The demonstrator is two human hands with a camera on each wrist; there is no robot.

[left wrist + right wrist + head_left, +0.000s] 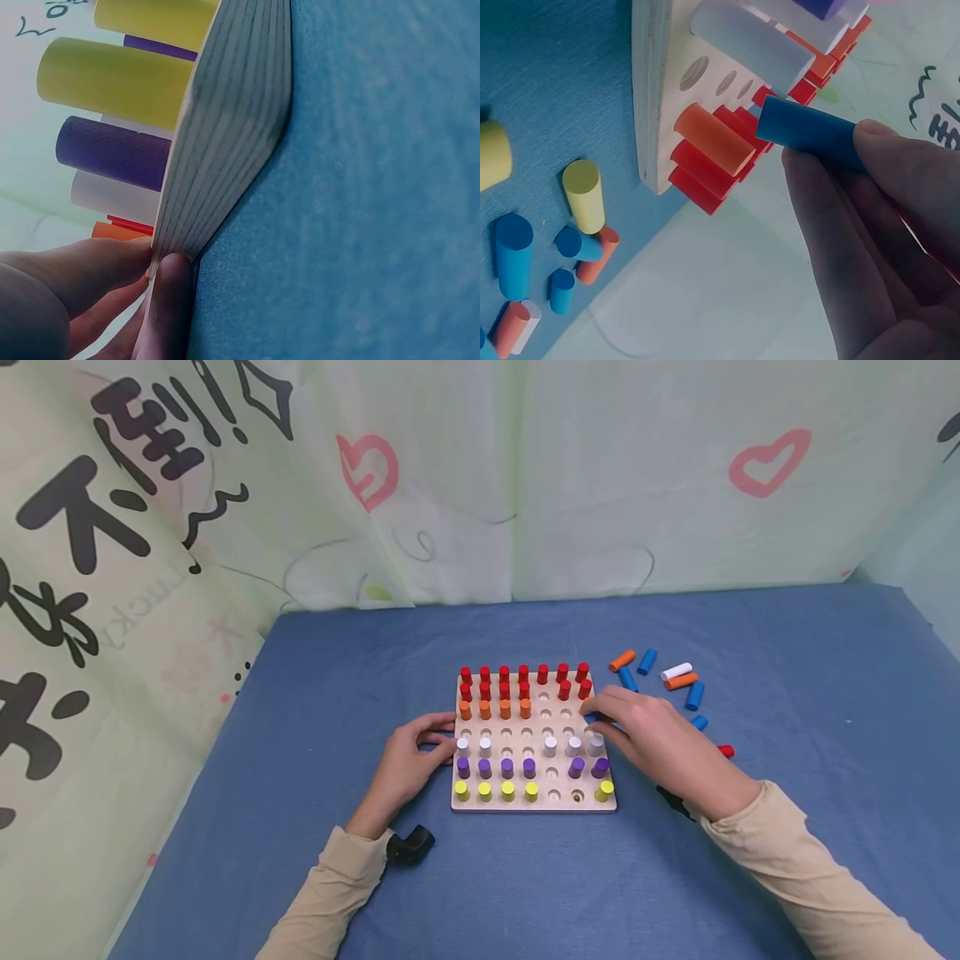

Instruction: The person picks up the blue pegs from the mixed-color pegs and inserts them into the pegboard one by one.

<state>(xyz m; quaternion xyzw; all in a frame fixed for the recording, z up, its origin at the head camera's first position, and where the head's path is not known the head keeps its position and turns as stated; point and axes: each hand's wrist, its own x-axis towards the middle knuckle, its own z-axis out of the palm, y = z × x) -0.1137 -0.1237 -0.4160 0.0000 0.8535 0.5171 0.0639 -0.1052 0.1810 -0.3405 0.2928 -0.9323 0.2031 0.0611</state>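
Note:
A wooden pegboard (534, 811) lies in front of me, with upright pegs in rows of red, orange, white, purple and yellow. My left hand (408, 760) grips its left edge; in the left wrist view a fingertip (174, 281) presses the side of the board. Between thumb and fingers, my right hand (648, 739) pinches a blue peg (806, 133), held above the right side of the board. Close to it stand an orange peg (714, 140) and a white peg (754, 46). Bare holes (694, 73) show between those two.
Right of the board, loose pegs lie on the blue cloth: blue (694, 696), orange (681, 681), white (677, 671) and red (726, 751). Yellow pegs (583, 193) lie there too, hidden behind my right hand in the head view. A printed curtain (570, 510) hangs behind the table.

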